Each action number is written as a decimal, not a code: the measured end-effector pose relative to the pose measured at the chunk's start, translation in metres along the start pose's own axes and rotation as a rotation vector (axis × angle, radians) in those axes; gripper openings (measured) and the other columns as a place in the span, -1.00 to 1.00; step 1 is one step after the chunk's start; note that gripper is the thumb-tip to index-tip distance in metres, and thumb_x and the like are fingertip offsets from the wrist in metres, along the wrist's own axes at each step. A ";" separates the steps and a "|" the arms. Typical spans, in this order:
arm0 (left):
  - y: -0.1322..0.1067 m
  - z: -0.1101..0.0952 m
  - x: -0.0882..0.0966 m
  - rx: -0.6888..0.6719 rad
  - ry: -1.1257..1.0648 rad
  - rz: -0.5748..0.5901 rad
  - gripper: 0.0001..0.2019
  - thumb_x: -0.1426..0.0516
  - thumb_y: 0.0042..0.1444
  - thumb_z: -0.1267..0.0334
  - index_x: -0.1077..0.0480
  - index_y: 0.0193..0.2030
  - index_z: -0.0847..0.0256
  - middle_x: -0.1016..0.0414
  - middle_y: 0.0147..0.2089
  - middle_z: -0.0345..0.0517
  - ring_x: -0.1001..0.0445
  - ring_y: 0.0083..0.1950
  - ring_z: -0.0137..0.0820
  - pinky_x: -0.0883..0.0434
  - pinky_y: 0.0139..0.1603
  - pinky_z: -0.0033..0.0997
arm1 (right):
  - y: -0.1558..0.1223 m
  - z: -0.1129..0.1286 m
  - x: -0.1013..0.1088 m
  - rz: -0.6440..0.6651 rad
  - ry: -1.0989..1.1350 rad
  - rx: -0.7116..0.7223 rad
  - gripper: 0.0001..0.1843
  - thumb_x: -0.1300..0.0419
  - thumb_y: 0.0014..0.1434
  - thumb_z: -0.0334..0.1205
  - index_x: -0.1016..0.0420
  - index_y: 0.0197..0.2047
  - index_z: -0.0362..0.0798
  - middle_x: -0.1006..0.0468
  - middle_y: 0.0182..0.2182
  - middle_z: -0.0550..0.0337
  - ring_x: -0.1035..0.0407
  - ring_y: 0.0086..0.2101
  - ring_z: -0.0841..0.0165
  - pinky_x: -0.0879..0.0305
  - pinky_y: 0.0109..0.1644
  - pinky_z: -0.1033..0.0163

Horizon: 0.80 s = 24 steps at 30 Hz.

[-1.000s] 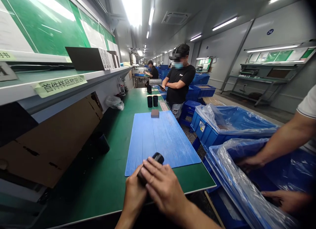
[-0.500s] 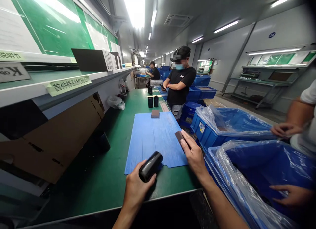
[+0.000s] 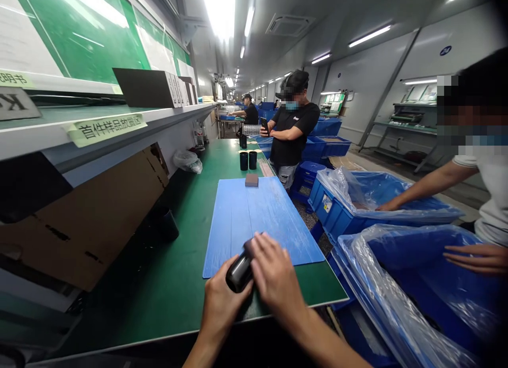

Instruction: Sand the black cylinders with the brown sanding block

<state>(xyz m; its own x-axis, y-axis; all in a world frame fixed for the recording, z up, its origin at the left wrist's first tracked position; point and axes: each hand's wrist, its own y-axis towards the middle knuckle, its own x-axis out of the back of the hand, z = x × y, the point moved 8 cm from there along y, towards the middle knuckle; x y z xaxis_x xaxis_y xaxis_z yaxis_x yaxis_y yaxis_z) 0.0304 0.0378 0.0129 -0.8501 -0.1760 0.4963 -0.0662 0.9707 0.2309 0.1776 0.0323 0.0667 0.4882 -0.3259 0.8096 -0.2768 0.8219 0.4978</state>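
My left hand (image 3: 224,291) is wrapped round a glossy black cylinder (image 3: 238,275), held tilted over the near edge of the blue mat (image 3: 265,214). In my right hand (image 3: 273,270) is a dark brown block (image 3: 248,247), pressed against the upper end of the cylinder. My right fingers cover most of the block, so the exact contact is hidden. A similar brown block (image 3: 251,180) lies at the mat's far edge.
Black cylinders (image 3: 243,161) stand farther along the green table (image 3: 186,283), with another black cylinder (image 3: 169,223) at left. Plastic-lined blue bins (image 3: 337,220) stand at right, where a co-worker's arm (image 3: 428,188) reaches in. Another person (image 3: 296,124) stands beyond, holding a phone.
My right hand has moved left from the mat's right side, bringing the brown block onto the cylinder. The co-worker at right has leaned in and reached into the farther bin.
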 end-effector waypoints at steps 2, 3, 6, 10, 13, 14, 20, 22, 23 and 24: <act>0.000 -0.001 -0.001 -0.004 -0.010 0.015 -0.58 -0.26 0.01 0.21 -0.51 0.06 0.18 -0.69 -0.12 -0.09 -0.67 -0.17 -0.22 -0.60 -0.07 -0.35 | 0.000 0.011 -0.003 0.047 -0.009 0.100 -0.45 0.03 0.41 -0.23 -0.15 0.44 -0.01 -0.22 0.38 0.01 -0.11 0.35 0.05 -0.31 0.21 -0.18; 0.000 -0.001 -0.001 -0.011 -0.008 0.008 -0.57 -0.27 0.00 0.21 -0.51 0.06 0.18 -0.69 -0.11 -0.09 -0.67 -0.16 -0.22 -0.59 -0.07 -0.35 | 0.000 0.012 -0.003 0.047 -0.019 0.096 -0.46 0.05 0.42 -0.24 -0.18 0.43 0.00 -0.25 0.36 0.01 -0.13 0.34 0.06 -0.33 0.19 -0.17; 0.000 -0.002 0.002 -0.018 0.007 -0.026 -0.53 -0.31 -0.06 0.21 -0.51 0.06 0.19 -0.68 -0.09 -0.08 -0.67 -0.14 -0.21 -0.59 -0.05 -0.35 | 0.004 0.008 0.003 0.008 -0.057 0.011 -0.49 0.08 0.42 -0.28 -0.25 0.39 -0.04 -0.33 0.32 -0.03 -0.20 0.30 0.05 -0.32 0.19 -0.19; 0.000 0.000 -0.001 0.006 -0.005 0.009 -0.60 -0.27 -0.01 0.25 -0.52 0.02 0.18 -0.70 -0.18 -0.12 -0.67 -0.23 -0.25 -0.60 -0.15 -0.38 | 0.004 0.017 -0.001 0.073 -0.040 0.145 -0.46 0.05 0.42 -0.25 -0.16 0.43 -0.01 -0.25 0.37 0.02 -0.12 0.34 0.09 -0.29 0.21 -0.15; 0.000 -0.002 0.001 -0.024 -0.031 -0.007 -0.52 -0.32 -0.07 0.24 -0.50 0.07 0.17 -0.67 -0.04 -0.09 -0.66 -0.07 -0.21 -0.57 0.02 -0.33 | 0.004 0.006 0.004 0.009 -0.071 0.031 -0.49 0.08 0.43 -0.29 -0.23 0.40 -0.03 -0.32 0.33 0.00 -0.18 0.31 0.09 -0.31 0.19 -0.15; 0.000 -0.002 0.000 -0.019 -0.042 0.004 -0.55 -0.30 -0.02 0.23 -0.51 0.06 0.17 -0.68 -0.06 -0.10 -0.66 -0.09 -0.22 -0.57 0.00 -0.34 | 0.003 0.008 0.003 0.022 -0.077 0.047 -0.48 0.08 0.43 -0.29 -0.21 0.41 -0.03 -0.29 0.34 0.00 -0.15 0.32 0.08 -0.30 0.20 -0.16; 0.000 0.001 -0.001 -0.001 -0.049 0.006 -0.51 -0.32 -0.05 0.24 -0.50 0.08 0.17 -0.68 -0.06 -0.10 -0.66 -0.09 -0.21 -0.57 0.01 -0.35 | -0.004 0.017 0.003 0.008 -0.021 0.042 -0.47 0.07 0.42 -0.31 -0.21 0.41 0.03 -0.30 0.34 0.04 -0.13 0.34 0.12 -0.27 0.23 -0.13; 0.001 0.001 -0.002 -0.015 -0.071 0.018 -0.51 -0.30 -0.01 0.23 -0.48 0.12 0.15 -0.67 -0.02 -0.11 -0.65 -0.06 -0.22 -0.56 0.02 -0.36 | -0.005 0.014 0.000 0.033 0.081 0.019 -0.46 0.04 0.41 -0.31 -0.19 0.42 0.08 -0.27 0.36 0.06 -0.10 0.35 0.11 -0.21 0.27 -0.18; 0.001 0.001 -0.003 -0.017 -0.080 0.032 -0.53 -0.28 0.02 0.23 -0.48 0.12 0.14 -0.67 -0.02 -0.12 -0.66 -0.07 -0.23 -0.57 0.01 -0.36 | -0.004 0.010 -0.001 0.051 0.183 0.018 -0.46 0.00 0.39 -0.29 -0.22 0.41 0.11 -0.28 0.35 0.08 -0.10 0.36 0.11 -0.17 0.29 -0.20; 0.001 0.001 -0.004 -0.017 -0.081 0.038 -0.53 -0.28 0.02 0.23 -0.48 0.13 0.14 -0.67 -0.03 -0.12 -0.66 -0.07 -0.23 -0.57 0.00 -0.36 | -0.002 0.002 -0.001 0.056 0.298 0.004 -0.47 -0.06 0.37 -0.25 -0.27 0.38 0.11 -0.30 0.34 0.08 -0.10 0.35 0.10 -0.12 0.32 -0.21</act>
<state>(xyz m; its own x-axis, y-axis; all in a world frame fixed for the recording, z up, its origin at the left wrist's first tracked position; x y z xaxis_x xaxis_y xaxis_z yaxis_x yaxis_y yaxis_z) 0.0330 0.0397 0.0108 -0.8914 -0.1243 0.4357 -0.0246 0.9735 0.2274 0.1763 0.0302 0.0660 0.6934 -0.1286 0.7090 -0.3128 0.8327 0.4569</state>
